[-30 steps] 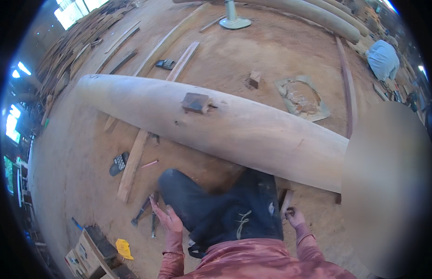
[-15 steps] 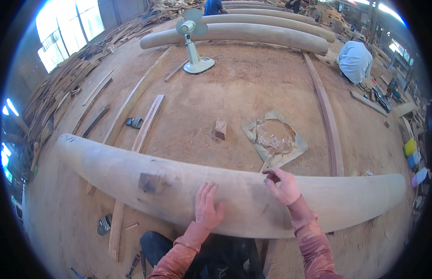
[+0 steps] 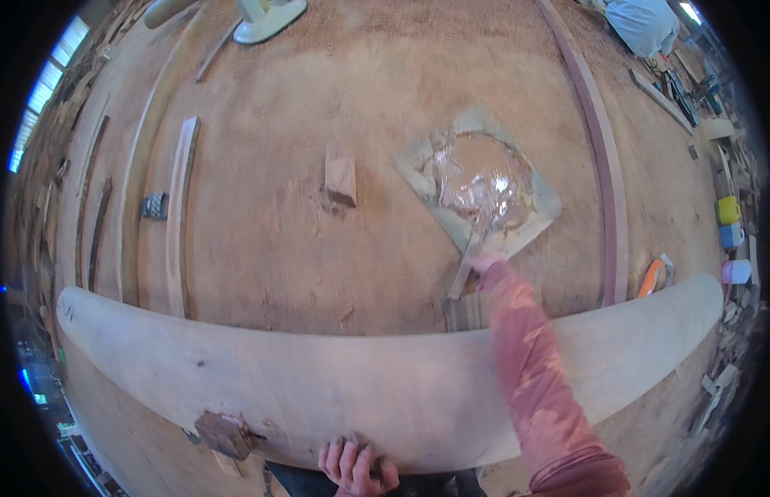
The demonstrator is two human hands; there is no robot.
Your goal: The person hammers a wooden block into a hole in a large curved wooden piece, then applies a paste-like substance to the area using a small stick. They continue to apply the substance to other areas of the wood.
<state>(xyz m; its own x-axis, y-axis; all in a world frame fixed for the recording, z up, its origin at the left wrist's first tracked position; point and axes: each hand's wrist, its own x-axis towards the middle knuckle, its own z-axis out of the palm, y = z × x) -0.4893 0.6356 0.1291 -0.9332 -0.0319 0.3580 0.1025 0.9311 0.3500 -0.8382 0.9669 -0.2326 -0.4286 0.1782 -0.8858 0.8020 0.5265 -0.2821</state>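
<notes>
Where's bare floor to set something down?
Roomy: between the wood block and the pale plank left of it. Narrower: between the smeared board and the reddish beam on its right. Crowded: the board's near corner, with the right hand and stick.

The long tapered timber (image 3: 352, 373) was pale greyish tan, the sleeve (image 3: 530, 340) across it rusty pink with lighter blotches, and the board (image 3: 544, 214) grey-green, with glossy brown paste (image 3: 476, 170) inside its edges. Near the brown floor (image 3: 260, 248)'s right edge showed a yellow jug (image 3: 728, 210), a blue jug (image 3: 732, 235) and a lilac jug (image 3: 736, 272); toward its left edge, a slipper (image 3: 154, 205) bore dark-and-pale checks.
</notes>
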